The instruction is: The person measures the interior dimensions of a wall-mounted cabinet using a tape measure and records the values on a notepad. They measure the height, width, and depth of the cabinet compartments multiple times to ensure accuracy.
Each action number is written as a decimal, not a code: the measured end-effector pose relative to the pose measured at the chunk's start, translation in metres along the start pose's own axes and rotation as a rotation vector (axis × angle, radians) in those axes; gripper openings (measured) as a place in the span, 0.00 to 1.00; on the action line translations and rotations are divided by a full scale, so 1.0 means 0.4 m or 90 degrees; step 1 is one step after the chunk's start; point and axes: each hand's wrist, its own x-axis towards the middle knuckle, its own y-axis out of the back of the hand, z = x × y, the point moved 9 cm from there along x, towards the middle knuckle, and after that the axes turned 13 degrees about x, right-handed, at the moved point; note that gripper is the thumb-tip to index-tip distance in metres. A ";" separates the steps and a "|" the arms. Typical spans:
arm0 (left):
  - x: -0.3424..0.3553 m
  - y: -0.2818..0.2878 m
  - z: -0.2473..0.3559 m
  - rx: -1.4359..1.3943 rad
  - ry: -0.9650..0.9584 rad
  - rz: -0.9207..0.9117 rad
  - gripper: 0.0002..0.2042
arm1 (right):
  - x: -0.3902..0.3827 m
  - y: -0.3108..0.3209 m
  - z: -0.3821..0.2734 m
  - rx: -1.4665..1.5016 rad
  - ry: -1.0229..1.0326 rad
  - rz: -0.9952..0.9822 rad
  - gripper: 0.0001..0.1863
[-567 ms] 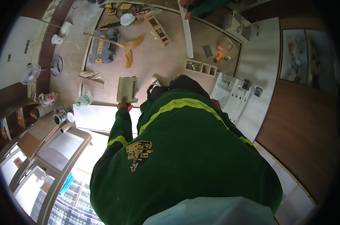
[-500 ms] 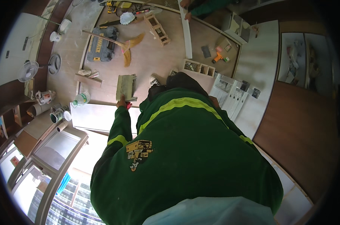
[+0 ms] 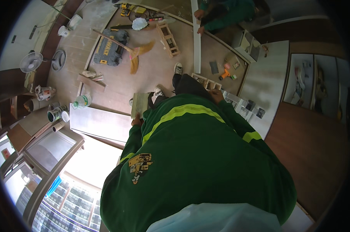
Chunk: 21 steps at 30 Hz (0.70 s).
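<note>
My left hand [image 3: 136, 120] is closed on the near end of a flat, greenish-grey board [image 3: 139, 105], held low beside my left leg. My sleeve and jacket cover part of the board's right side. My right hand [image 3: 216, 95] hangs by my right thigh, close to a wooden box with compartments [image 3: 208, 82]. Its fingers are too small and partly hidden to read, and nothing shows in it. Beyond my shoes [image 3: 178, 69] a broom [image 3: 134, 53] lies with its handle across a blue-grey tool case [image 3: 111, 48].
A co-worker's hands [image 3: 200, 23] hold a long white strip [image 3: 197, 50] ahead. A slatted wooden frame [image 3: 168, 40], an orange tool [image 3: 224, 74] and a drill [image 3: 125, 9] lie on the floor. At left are a water bottle [image 3: 82, 101], a white panel [image 3: 99, 120] and a fan [image 3: 31, 62].
One of my shoes has stepped forward. My left hand and the board have come closer to my body, while my right hand has swung forward into fuller view.
</note>
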 end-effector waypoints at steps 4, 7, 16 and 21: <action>-0.062 -0.010 -0.103 -0.109 0.191 -0.002 0.54 | 0.065 -0.001 0.056 -0.032 0.011 -0.017 0.15; -0.081 0.009 -0.038 0.043 0.149 -0.018 0.52 | 0.127 0.005 0.048 -0.050 -0.041 -0.042 0.15; 0.010 0.144 0.298 0.184 -0.034 0.001 0.47 | 0.275 0.053 0.174 0.068 -0.080 -0.023 0.17; 0.005 0.233 0.701 0.087 -0.040 0.081 0.43 | 0.416 0.180 0.085 0.061 -0.010 0.038 0.16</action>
